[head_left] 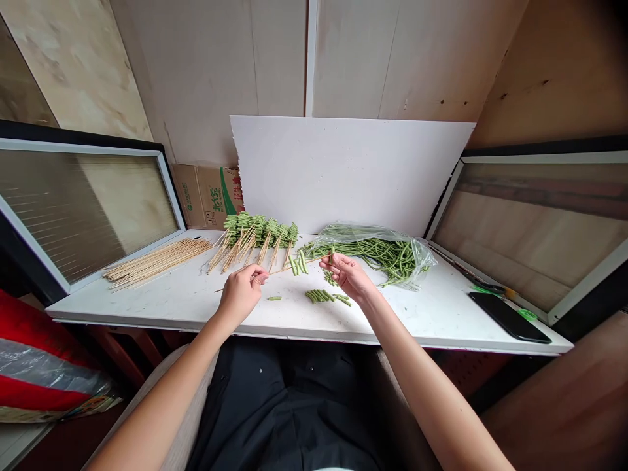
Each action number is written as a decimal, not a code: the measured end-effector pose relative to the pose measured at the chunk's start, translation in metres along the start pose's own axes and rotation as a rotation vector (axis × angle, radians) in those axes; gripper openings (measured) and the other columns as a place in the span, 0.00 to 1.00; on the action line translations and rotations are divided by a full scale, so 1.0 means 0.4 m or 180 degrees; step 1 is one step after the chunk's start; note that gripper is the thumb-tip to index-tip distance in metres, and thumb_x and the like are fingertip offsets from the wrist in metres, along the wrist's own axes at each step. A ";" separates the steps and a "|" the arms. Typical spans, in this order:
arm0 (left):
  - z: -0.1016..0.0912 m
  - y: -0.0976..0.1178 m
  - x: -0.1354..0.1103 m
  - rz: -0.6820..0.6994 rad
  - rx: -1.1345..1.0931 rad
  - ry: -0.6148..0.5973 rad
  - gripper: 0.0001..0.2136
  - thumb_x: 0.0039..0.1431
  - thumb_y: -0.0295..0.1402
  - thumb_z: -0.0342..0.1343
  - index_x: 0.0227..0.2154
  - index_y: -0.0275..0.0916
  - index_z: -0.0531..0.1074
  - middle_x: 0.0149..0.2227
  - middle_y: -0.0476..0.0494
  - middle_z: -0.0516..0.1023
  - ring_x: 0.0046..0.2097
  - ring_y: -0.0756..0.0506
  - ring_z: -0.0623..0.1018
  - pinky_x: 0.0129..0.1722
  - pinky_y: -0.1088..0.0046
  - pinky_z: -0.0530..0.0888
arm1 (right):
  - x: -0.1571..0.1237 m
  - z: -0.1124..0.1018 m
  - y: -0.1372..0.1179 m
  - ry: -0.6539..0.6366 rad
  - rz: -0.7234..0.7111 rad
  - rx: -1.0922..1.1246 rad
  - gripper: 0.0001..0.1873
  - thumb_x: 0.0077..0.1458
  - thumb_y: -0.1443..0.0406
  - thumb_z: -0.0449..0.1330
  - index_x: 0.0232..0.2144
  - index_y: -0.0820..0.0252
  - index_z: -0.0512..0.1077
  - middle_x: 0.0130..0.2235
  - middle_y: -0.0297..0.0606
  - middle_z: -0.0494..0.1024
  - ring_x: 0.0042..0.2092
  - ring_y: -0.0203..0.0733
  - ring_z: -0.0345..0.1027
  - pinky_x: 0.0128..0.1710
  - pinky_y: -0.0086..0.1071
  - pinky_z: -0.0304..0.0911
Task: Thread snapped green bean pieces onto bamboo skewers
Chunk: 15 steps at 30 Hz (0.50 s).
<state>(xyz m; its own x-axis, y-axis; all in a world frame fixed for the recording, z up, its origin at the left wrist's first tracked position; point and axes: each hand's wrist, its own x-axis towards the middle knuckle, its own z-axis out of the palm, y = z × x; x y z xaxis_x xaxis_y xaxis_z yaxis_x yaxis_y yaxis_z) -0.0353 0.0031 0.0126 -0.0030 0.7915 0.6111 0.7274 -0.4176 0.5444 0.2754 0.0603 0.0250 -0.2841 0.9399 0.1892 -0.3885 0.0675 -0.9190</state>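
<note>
My left hand (pixel 244 291) is closed around a thin wooden skewer (pixel 279 269), which runs to the right across the table. Several short green bean pieces (pixel 298 263) are threaded on its right part. At the skewer's right end, my right hand (pixel 347 273) pinches another cut bean piece (pixel 332 256) between its fingers. Below the hands, a small row of cut green beans (pixel 320 296) lies on the white table, and a single piece (pixel 274 298) rests nearer my left hand. More cut pieces are partly hidden by my right hand.
Finished bean skewers (pixel 260 229) are piled at the back, left of a clear bag of long green beans (pixel 383 252). Bare skewers (pixel 157 261) lie at the left. A black phone (pixel 507 317) and green-handled scissors (pixel 526 314) lie at the right. A cardboard box (pixel 199 196) stands behind.
</note>
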 end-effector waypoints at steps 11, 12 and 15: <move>0.003 0.001 0.000 -0.0052 0.0000 -0.0042 0.07 0.65 0.31 0.53 0.36 0.42 0.77 0.34 0.45 0.84 0.35 0.42 0.82 0.38 0.68 0.73 | 0.004 -0.003 0.004 0.0022 0.0076 0.0093 0.21 0.45 0.51 0.80 0.36 0.56 0.83 0.44 0.41 0.86 0.50 0.46 0.80 0.27 0.23 0.66; 0.003 0.001 0.000 -0.0048 0.0017 -0.0030 0.07 0.65 0.31 0.53 0.36 0.42 0.77 0.34 0.45 0.84 0.35 0.42 0.82 0.38 0.68 0.73 | 0.004 -0.003 0.003 0.0027 0.0072 0.0101 0.21 0.45 0.52 0.80 0.36 0.56 0.84 0.43 0.41 0.86 0.49 0.45 0.80 0.27 0.23 0.66; 0.002 0.002 -0.002 -0.0022 0.0087 0.0037 0.07 0.65 0.30 0.53 0.36 0.43 0.77 0.34 0.45 0.84 0.36 0.42 0.82 0.38 0.68 0.73 | 0.003 -0.004 0.001 0.0094 0.0056 0.0095 0.20 0.44 0.53 0.81 0.36 0.57 0.84 0.41 0.41 0.86 0.45 0.43 0.80 0.26 0.24 0.66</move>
<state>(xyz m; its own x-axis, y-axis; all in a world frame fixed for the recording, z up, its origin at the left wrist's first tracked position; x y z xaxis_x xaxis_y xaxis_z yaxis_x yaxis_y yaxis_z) -0.0343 0.0023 0.0121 -0.0157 0.7891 0.6141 0.7459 -0.3998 0.5327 0.2765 0.0618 0.0244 -0.2653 0.9504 0.1625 -0.4098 0.0414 -0.9113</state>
